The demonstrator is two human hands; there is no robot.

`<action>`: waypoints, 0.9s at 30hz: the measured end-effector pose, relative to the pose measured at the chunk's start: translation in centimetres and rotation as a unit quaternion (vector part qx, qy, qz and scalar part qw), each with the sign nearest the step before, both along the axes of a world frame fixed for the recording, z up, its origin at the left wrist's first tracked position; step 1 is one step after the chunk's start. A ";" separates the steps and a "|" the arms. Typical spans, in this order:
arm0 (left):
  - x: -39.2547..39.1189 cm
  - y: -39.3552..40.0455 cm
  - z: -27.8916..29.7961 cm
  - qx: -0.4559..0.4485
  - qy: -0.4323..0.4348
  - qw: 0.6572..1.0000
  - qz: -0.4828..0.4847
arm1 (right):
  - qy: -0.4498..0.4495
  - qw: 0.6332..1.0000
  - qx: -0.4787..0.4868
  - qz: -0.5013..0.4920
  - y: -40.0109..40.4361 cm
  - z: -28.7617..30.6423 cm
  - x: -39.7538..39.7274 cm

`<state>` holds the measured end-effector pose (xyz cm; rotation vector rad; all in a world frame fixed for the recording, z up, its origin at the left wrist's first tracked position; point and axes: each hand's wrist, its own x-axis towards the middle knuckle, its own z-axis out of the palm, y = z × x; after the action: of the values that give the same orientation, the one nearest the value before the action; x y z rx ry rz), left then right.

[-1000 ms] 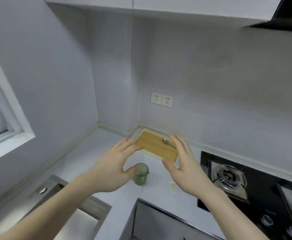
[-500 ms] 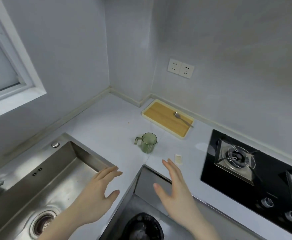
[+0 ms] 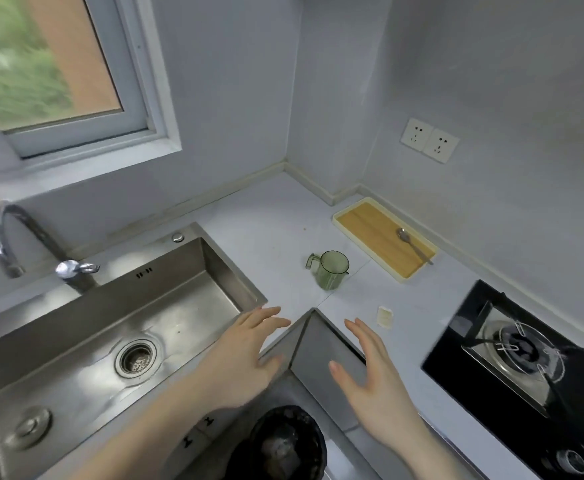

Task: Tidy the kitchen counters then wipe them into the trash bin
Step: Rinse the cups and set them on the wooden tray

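The tabletop carries a sink, stove, tray with spoon, cup and scrap, the bin below, while left hand and right hand hover wide, empty.

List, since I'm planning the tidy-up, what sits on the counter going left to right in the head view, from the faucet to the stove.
Faucet → sink → green cup → small pale scrap → wooden tray with spoon → stove burner.
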<state>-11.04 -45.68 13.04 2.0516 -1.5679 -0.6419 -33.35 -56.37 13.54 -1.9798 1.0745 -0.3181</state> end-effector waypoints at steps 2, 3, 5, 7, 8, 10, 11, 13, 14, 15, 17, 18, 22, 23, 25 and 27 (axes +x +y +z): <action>-1.5 2.0 0.6 0.013 -0.013 1.000 0.023 | -0.004 1.000 -0.003 0.021 0.3 0.2 -1.7; -2.2 2.9 1.0 0.020 -0.019 0.999 0.038 | -0.004 0.999 -0.005 0.032 0.4 0.2 -2.4; -3.3 4.5 1.6 0.032 -0.030 0.997 0.063 | -0.006 0.999 -0.008 0.047 0.6 -0.1 -3.6; -4.4 6.1 2.2 0.037 -0.049 0.995 0.084 | -0.010 0.998 -0.007 0.066 0.9 -0.5 -4.5; -5.0 7.0 2.5 0.040 -0.054 0.993 0.093 | -0.009 0.997 -0.002 0.077 1.1 -0.7 -4.8; -6.2 8.8 2.7 0.044 -0.059 0.991 0.111 | -0.007 0.994 0.008 0.105 1.7 -1.4 -4.8; -6.8 10.0 2.6 0.046 -0.065 0.989 0.123 | -0.006 0.992 0.012 0.123 2.3 -1.7 -4.6; -8.0 12.5 2.5 0.047 -0.069 0.985 0.150 | -0.006 0.988 0.016 0.154 3.5 -2.4 -4.1; -8.6 13.9 2.3 0.047 -0.066 0.982 0.168 | -0.008 0.985 0.021 0.171 4.3 -2.6 -3.7; -9.0 15.4 2.2 0.048 -0.059 0.980 0.186 | -0.009 0.982 0.027 0.186 5.1 -2.7 -3.4; -9.6 18.5 1.7 0.056 -0.049 0.973 0.221 | -0.011 0.975 0.031 0.220 6.6 -2.6 -2.8; -9.6 20.1 1.4 0.061 -0.047 0.968 0.238 | -0.013 0.971 0.031 0.238 7.3 -2.4 -2.6; -9.3 25.1 0.5 0.070 -0.051 0.951 0.297 | -0.020 0.961 0.024 0.275 8.5 -2.0 -1.3; -9.1 25.9 0.5 0.069 -0.052 0.947 0.310 | -0.022 0.959 0.021 0.280 8.8 -1.9 -0.9; -8.7 27.6 0.8 0.065 -0.058 0.939 0.333 | -0.024 0.954 0.018 0.299 9.9 -1.7 0.4; -8.1 29.1 1.2 0.059 -0.056 0.931 0.357 | -0.026 0.945 0.016 0.325 11.6 -1.5 2.2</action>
<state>-19.13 -16.53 14.28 2.5542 -0.7297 -0.3443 -31.15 -44.81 12.06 -2.1546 0.3437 0.0064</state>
